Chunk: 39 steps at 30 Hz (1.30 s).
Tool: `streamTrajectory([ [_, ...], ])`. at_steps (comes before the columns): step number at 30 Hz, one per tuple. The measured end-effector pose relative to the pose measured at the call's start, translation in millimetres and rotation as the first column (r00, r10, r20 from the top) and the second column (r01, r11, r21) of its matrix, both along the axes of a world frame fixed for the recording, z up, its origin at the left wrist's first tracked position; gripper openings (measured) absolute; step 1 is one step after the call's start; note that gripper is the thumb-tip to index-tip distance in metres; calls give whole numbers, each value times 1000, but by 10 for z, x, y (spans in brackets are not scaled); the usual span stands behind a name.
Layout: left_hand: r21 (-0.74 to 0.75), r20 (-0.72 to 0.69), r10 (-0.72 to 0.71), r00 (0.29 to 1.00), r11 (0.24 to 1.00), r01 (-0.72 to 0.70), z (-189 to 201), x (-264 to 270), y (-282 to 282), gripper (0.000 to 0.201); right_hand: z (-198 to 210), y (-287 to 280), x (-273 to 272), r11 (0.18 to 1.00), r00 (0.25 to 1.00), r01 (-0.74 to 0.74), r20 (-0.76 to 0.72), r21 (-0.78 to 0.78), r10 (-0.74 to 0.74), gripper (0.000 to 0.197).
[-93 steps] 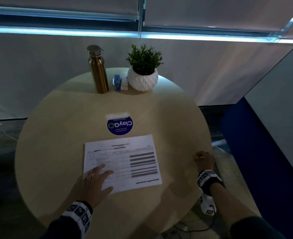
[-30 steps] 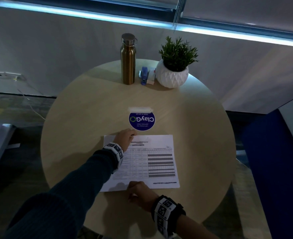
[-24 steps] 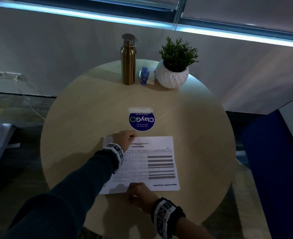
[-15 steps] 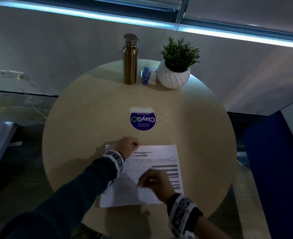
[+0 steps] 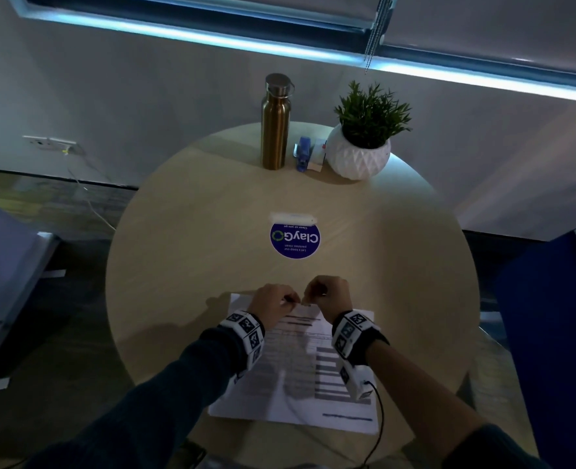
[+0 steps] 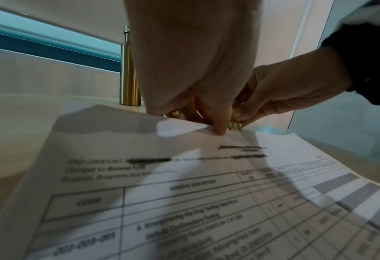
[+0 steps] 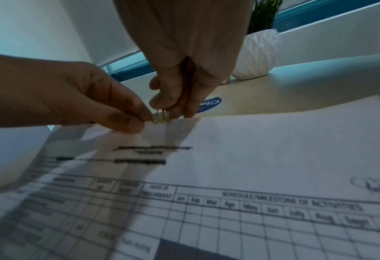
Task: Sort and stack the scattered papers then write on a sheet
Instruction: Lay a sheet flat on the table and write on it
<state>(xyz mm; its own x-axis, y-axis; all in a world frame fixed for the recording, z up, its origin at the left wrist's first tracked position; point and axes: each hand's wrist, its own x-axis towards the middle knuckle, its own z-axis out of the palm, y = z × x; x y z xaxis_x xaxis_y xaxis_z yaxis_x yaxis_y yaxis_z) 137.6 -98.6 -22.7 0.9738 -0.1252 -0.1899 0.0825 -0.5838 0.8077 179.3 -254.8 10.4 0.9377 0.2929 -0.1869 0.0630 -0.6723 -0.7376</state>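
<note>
The paper (image 5: 296,374) lies flat on the near part of the round wooden table (image 5: 185,252), right in front of the person. Both hands meet at its far edge, near the middle. The left hand (image 5: 273,304) pinches that edge between its thumb and curled fingers. The right hand (image 5: 330,296) is just beside it, with its fingers curled around a small gold paper clip (image 7: 161,117). The clip sits right on the paper's far edge, and the two hands almost touch there.

The paper is white with a printed form on it. It has a table of boxes with month names across the top, some grey bars on the right side, and a few lines blacked out near the top. It looks like a thin stack, but how many sheets there are cannot be told. One stack shows.

Past the hands there is one round blue sticker (image 5: 295,240) on the table. At the far edge stand one gold metal bottle (image 5: 274,130) and one green plant in a white pot (image 5: 361,154). Between them lies one small blue stapler (image 5: 303,157). Each wrist wears one band with black and white squares.
</note>
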Motion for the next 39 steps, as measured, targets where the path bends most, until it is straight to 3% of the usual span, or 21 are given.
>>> streamTrajectory([
  [11,-5,14,-50,999,999,50,61,-29,14,11,-23,21,60,999,994,-48,-99,9,48,27],
  [13,-12,-5,-40,999,999,40,58,-46,13,9,-23,15,50,999,991,-40,-126,19,42,19],
  [15,-15,-61,-6,998,1000,5,48,-42,22,12,-25,0,10,999,992,-32,-122,29,35,6],
  [20,97,-119,47,992,995,-35,36,14,11,20,-104,-19,-179,998,999,1,-37,56,1,10],
  [22,76,-129,69,989,995,-60,19,45,23,18,-116,-71,-271,995,995,-96,-18,27,97,12],
  [25,21,-135,72,988,997,-70,27,81,53,15,-155,-175,-385,932,946,-319,8,-170,325,6],
  [27,-4,-105,69,992,998,-70,40,66,53,12,-171,-188,-403,956,963,-267,6,-122,270,6],
  [30,-35,-30,54,998,998,-55,86,14,23,8,-127,-147,-341,999,999,-42,-15,29,42,15],
  [33,-43,36,43,998,998,-42,122,3,4,8,-127,-109,-288,996,998,-55,-25,-67,54,25],
  [36,-23,74,39,997,999,-37,179,-3,-4,9,-116,-69,-211,980,993,-96,-79,-176,83,19],
  [39,-47,102,45,994,998,-40,194,-21,2,3,-47,-23,-158,884,969,-248,-122,-396,217,18],
])
